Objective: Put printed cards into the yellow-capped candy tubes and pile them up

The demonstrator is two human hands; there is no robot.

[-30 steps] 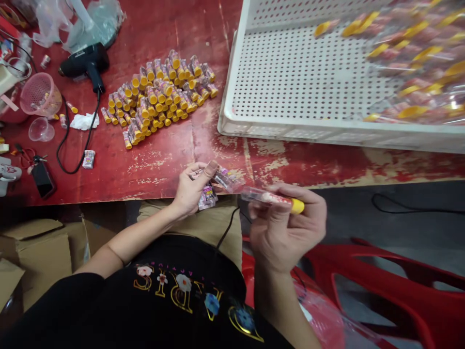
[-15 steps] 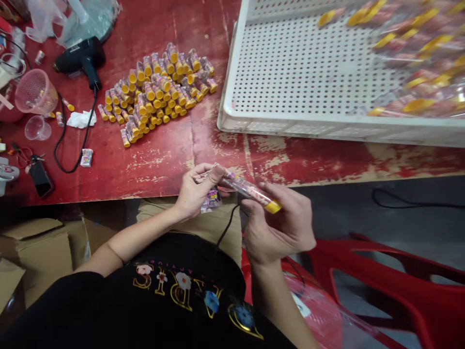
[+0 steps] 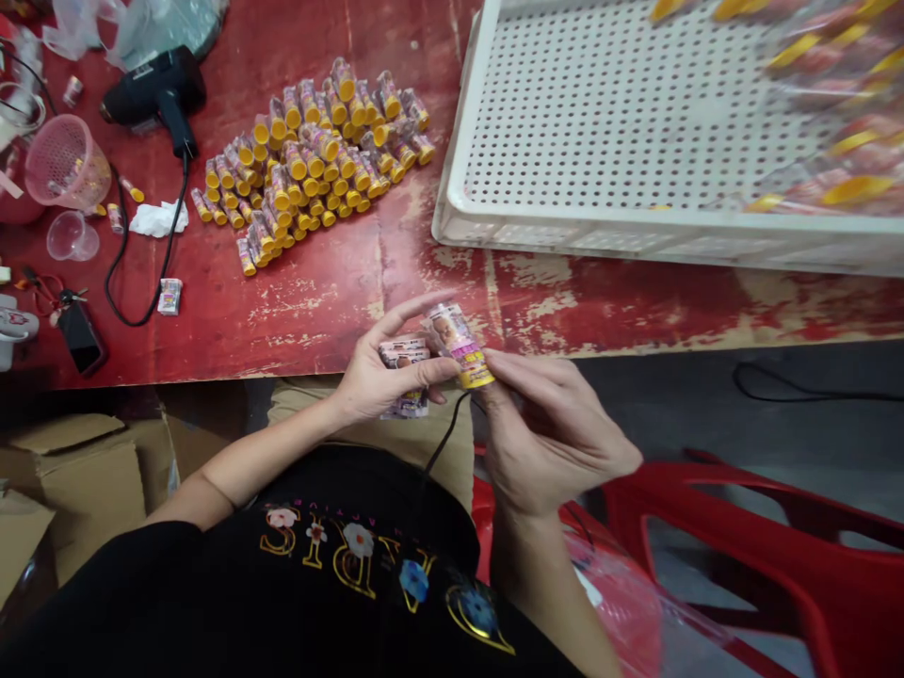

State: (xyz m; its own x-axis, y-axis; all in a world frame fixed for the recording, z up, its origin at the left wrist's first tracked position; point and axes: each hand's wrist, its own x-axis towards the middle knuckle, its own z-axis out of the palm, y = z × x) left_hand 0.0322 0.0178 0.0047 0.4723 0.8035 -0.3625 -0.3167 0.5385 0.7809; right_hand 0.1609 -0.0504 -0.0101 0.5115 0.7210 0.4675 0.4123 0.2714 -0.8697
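Left hand: gripping a bundle of printed sleeves, frame centre.
Right hand: fingertips pinching the yellow-capped tube.
Table: carrying the tube pile, upper left.

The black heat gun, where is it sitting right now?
In the head view the black heat gun lies at the far left of the red table, just left of the pile of yellow-capped tubes and right of the pink basket.
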